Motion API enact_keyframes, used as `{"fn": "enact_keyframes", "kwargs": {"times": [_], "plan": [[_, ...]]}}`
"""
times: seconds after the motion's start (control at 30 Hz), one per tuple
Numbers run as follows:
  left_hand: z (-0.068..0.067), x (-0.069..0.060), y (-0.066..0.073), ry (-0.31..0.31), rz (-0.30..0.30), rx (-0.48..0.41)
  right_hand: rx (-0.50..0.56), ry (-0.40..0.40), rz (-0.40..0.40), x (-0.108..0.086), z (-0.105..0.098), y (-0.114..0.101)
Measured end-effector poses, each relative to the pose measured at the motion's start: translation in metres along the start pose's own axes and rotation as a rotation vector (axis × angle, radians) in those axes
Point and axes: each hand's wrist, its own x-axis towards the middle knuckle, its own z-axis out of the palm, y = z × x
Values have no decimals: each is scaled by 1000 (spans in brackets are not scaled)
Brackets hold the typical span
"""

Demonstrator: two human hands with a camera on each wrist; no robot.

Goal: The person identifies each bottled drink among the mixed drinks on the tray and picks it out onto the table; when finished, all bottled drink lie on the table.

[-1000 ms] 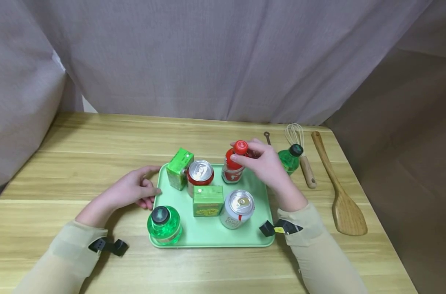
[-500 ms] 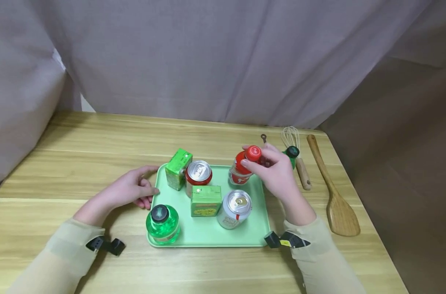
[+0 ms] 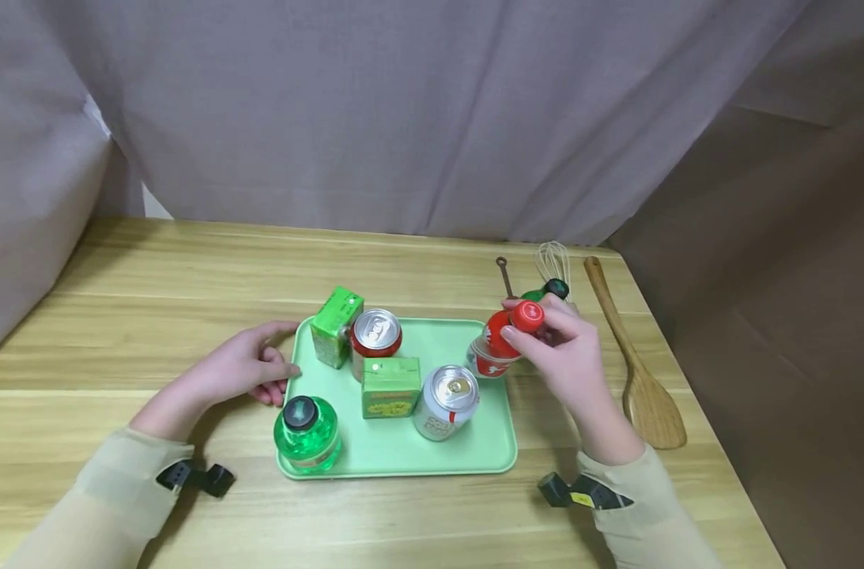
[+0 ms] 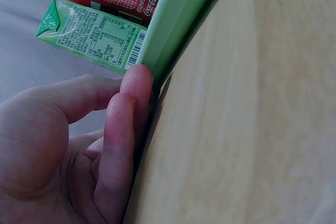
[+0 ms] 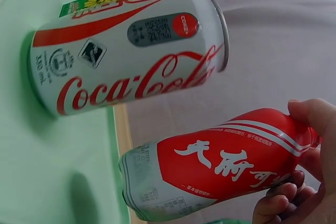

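Observation:
My right hand (image 3: 568,352) grips a red-capped soda bottle (image 3: 499,336) by its neck. The bottle tilts above the right rim of the light green tray (image 3: 432,462); in the right wrist view its base hangs off the tray surface. My left hand (image 3: 243,367) pinches the tray's left rim, thumb and fingers meeting there in the left wrist view. On the tray stand a white Coca-Cola can (image 3: 447,403), a red Coca-Cola can (image 3: 376,336), a green drink carton (image 3: 391,387), another carton (image 3: 337,324) with a slight lean, and a green bottle (image 3: 307,435).
Right of the tray lie a whisk (image 3: 552,257), a wooden spatula (image 3: 648,387) and a thin dark handle (image 3: 504,273). Another green bottle (image 3: 545,290) is partly hidden behind my right hand. Grey curtains (image 3: 346,118) enclose the wooden table (image 3: 190,300).
My right hand has lifted the soda bottle from the tray, tilting it and carrying it rightward to the tray's edge. The left hand stays at the left rim. The view has shifted slightly.

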Motion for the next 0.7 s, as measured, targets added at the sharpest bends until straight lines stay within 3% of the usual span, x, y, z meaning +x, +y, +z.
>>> {"fn": "enact_keyframes", "kwargs": {"times": [0.2, 0.53, 0.7], "plan": [[-1, -1, 0, 2, -11, -5, -23, -8, 35, -7, -11, 5], [-1, 0, 1, 2, -20, -9, -39, 72, 133, -16, -22, 7], [0, 0, 1, 6, -22, -7, -7, 81, 137, -20, -25, 9]]}}
